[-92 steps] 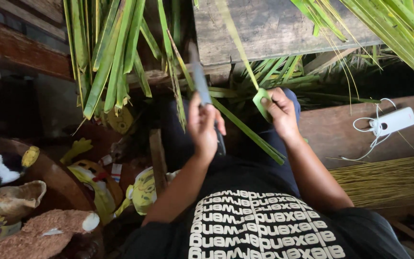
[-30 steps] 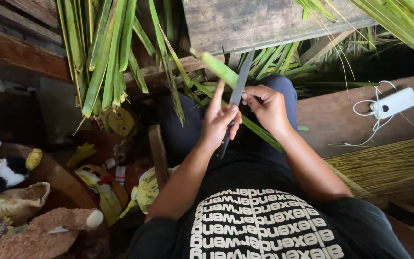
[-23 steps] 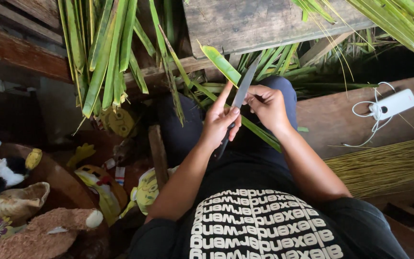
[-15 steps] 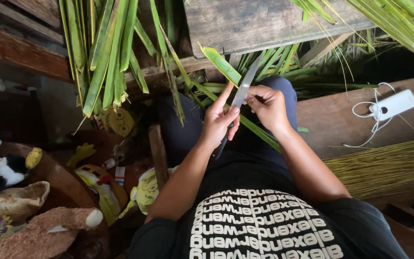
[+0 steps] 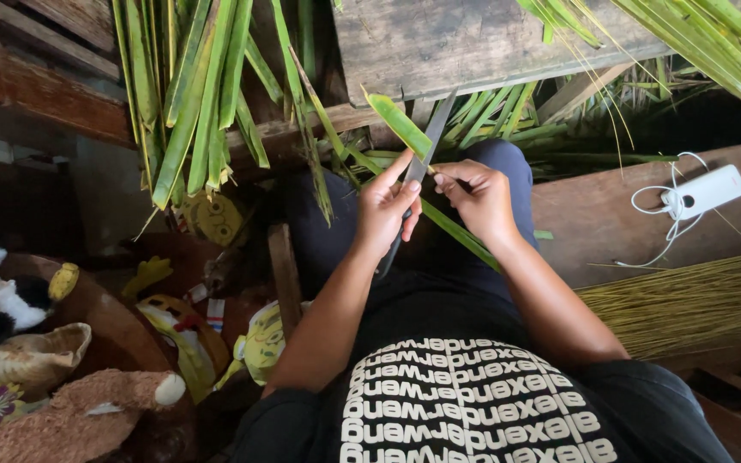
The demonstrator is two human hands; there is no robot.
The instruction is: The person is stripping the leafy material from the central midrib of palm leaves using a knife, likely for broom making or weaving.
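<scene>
My left hand [image 5: 382, 214] grips a long knife [image 5: 429, 141] by its dark handle, blade pointing up and away, forefinger stretched along it. My right hand [image 5: 477, 195] pinches a green palm leaf strip [image 5: 398, 123] right beside the blade. The strip's free end sticks up to the left of the blade, and the blade rests against it. A longer green strip [image 5: 460, 239] runs diagonally under my right hand across my lap.
Bundles of green palm leaves [image 5: 190, 94] hang at the left and at the top right [image 5: 722, 43]. A wooden board [image 5: 473, 39] lies ahead. A white power bank with cable [image 5: 703, 191] and a sheaf of thin leaf ribs [image 5: 688, 300] sit right. Soft toys [image 5: 36, 360] crowd the left.
Three seconds ago my hands were apart, with the knife upright and a folded leaf piece in my right hand. Since then they have come together, and the blade now meets the strip.
</scene>
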